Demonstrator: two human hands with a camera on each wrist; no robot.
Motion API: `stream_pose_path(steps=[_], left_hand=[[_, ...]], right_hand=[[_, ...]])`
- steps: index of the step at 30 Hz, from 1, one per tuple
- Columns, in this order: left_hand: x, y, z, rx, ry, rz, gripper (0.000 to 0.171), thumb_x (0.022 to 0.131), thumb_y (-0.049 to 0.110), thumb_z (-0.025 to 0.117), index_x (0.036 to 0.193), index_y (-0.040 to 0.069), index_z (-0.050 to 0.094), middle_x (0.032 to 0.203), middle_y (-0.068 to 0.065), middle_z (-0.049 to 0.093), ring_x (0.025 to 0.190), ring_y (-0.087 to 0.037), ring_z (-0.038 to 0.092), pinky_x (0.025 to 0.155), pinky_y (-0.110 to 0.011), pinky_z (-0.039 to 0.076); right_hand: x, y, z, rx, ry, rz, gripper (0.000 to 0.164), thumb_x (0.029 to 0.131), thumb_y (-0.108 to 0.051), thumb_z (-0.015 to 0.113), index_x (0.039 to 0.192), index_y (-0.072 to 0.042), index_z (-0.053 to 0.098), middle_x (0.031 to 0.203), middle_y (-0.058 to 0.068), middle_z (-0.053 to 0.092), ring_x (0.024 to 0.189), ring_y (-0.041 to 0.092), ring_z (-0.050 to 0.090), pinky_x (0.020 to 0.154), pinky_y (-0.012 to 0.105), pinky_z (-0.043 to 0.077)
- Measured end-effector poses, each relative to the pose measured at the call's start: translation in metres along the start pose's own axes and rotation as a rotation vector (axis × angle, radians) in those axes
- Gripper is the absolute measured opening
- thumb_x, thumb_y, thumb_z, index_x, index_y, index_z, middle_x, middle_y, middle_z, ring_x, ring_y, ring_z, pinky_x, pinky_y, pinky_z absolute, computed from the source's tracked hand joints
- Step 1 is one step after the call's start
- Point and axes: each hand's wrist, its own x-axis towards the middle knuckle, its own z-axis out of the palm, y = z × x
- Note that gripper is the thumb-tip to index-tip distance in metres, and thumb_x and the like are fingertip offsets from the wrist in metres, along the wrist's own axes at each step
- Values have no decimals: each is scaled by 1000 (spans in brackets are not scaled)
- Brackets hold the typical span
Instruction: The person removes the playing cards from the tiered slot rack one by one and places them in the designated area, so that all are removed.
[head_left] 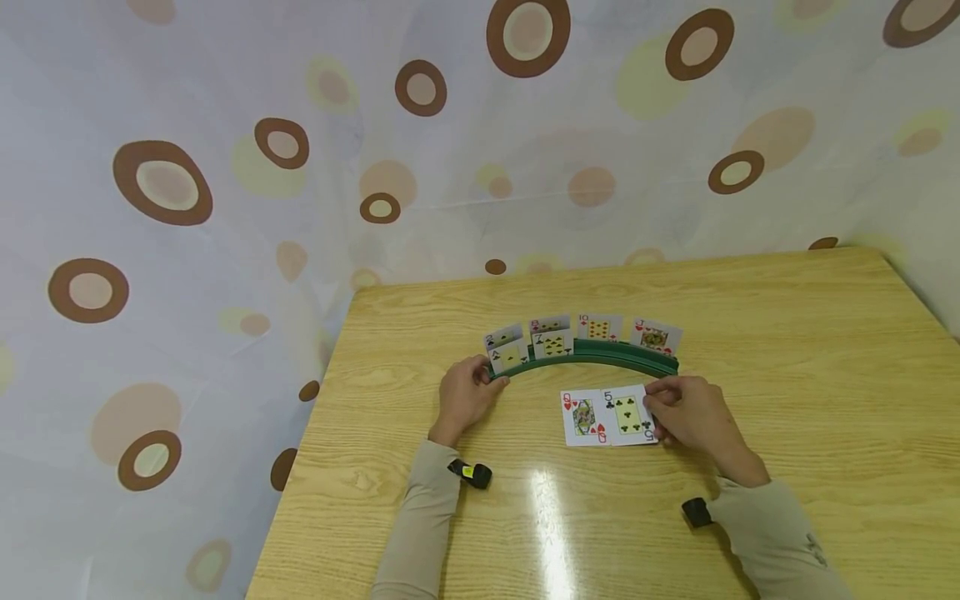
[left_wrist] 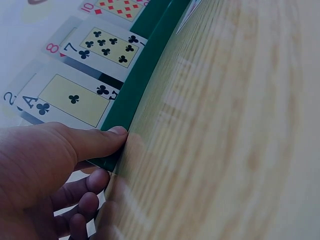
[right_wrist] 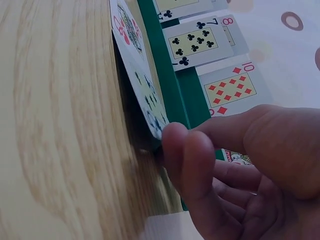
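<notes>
A curved green card holder [head_left: 609, 355] stands on the table with playing cards upright in it. My left hand [head_left: 463, 398] grips its left end, the thumb [left_wrist: 116, 132] lying on the front edge beside the ace of clubs [left_wrist: 75, 99]. In front of the holder lie the queen of hearts [head_left: 582, 418] and the five of clubs [head_left: 627, 417], side by side and face up. My right hand [head_left: 693, 417] pinches the right edge of the five. In the right wrist view the five of clubs [right_wrist: 146, 97] tilts up from the wood at the fingertips.
The holder also bears the seven of clubs [head_left: 553, 344] with an eight behind it, the ten of diamonds [head_left: 599, 327] and the jack of hearts [head_left: 655, 337]. The wooden table [head_left: 810, 400] meets a dotted cloth [head_left: 465, 150] at its far edge.
</notes>
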Motion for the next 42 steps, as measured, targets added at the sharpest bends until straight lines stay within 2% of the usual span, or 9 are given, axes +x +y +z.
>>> stream_pose_path(steps=[11, 17, 22, 29, 36, 42], left_hand=[[-1, 0, -1, 6, -2, 2, 26, 97, 28, 84, 110, 6, 78, 80, -5, 68, 69, -10, 48, 69, -26, 35], [0, 0, 0, 1, -1, -3, 26, 97, 27, 84, 110, 6, 78, 80, -6, 68, 69, -10, 47, 69, -26, 35], [-1, -1, 1, -4, 1, -7, 26, 97, 27, 85, 110, 6, 78, 80, -5, 68, 70, -10, 47, 69, -26, 35], [0, 0, 0, -5, 2, 0, 25, 97, 28, 84, 109, 7, 77, 80, -6, 69, 70, -10, 48, 70, -26, 35], [-2, -1, 0, 6, 3, -7, 25, 97, 28, 84, 108, 7, 77, 80, -5, 68, 71, -11, 49, 71, -27, 36], [-2, 0, -1, 4, 1, 3, 25, 97, 28, 85, 108, 7, 77, 81, -5, 69, 71, -11, 49, 72, -28, 36]], right_hand=[[-3, -3, -3, -81, 20, 11, 34, 107, -19, 63, 124, 9, 70, 70, -1, 75, 55, 13, 68, 53, 27, 51], [-3, -4, -3, -58, 13, 10, 34, 108, -19, 63, 125, 9, 70, 69, -1, 74, 55, 14, 68, 52, 27, 51], [-5, -6, -1, -51, 37, -27, 31, 108, -19, 65, 124, 7, 72, 73, 2, 76, 55, 14, 67, 54, 26, 49], [-3, -16, 4, -52, 120, -107, 26, 106, -16, 67, 119, 5, 76, 89, 13, 82, 57, 13, 69, 54, 25, 46], [5, -24, 10, 86, 118, -94, 26, 108, -15, 66, 123, 6, 73, 92, 20, 80, 56, 23, 72, 49, 30, 55], [13, -28, 14, 71, 172, -158, 19, 107, -11, 68, 117, 5, 73, 97, 22, 79, 61, 25, 75, 51, 28, 55]])
